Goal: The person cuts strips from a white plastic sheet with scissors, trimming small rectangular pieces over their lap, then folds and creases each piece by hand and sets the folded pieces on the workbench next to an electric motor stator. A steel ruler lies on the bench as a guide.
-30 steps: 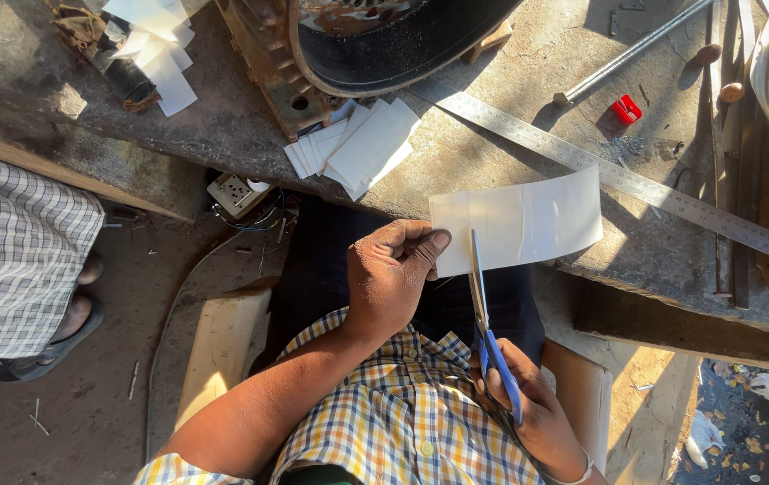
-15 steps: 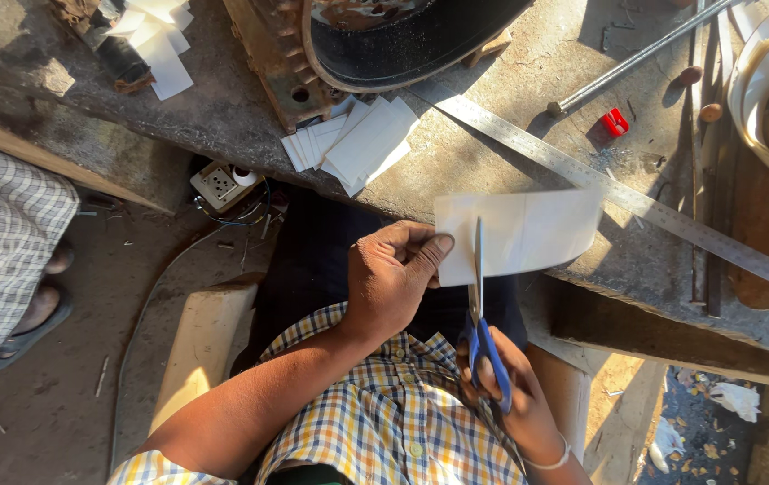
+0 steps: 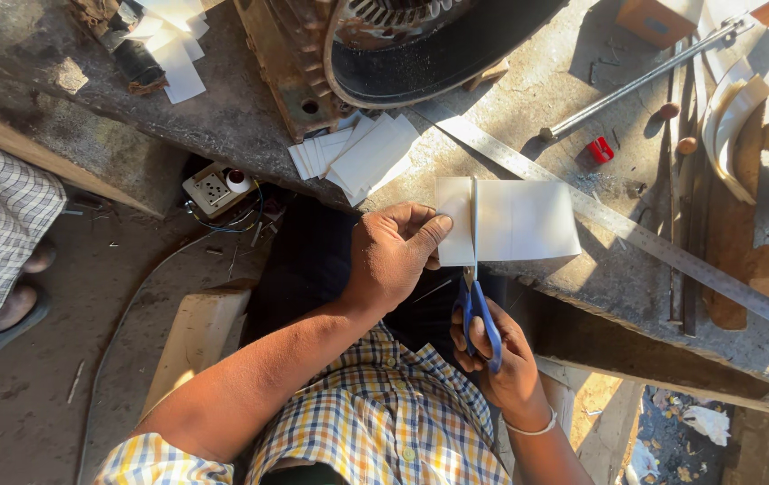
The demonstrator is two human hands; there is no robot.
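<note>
Since a second ago we have run the blue-handled scissors [image 3: 476, 296] far up the white paper sheet [image 3: 528, 220], which lies at the surface [image 3: 250, 126] edge. Our left hand [image 3: 393, 256] pinches the strip; our right hand [image 3: 505, 359] grips the handles.

Rough grey worktop [image 3: 250, 117] in sunlight. Long metal ruler [image 3: 636, 235] lying diagonally. Stack of cut white slips [image 3: 357, 154] beside rusty motor housing [image 3: 384, 45]. Thin metal rod [image 3: 640, 79] upper right, small red object [image 3: 599, 150] below it. White socket box [image 3: 214, 187] with wires on floor.
</note>
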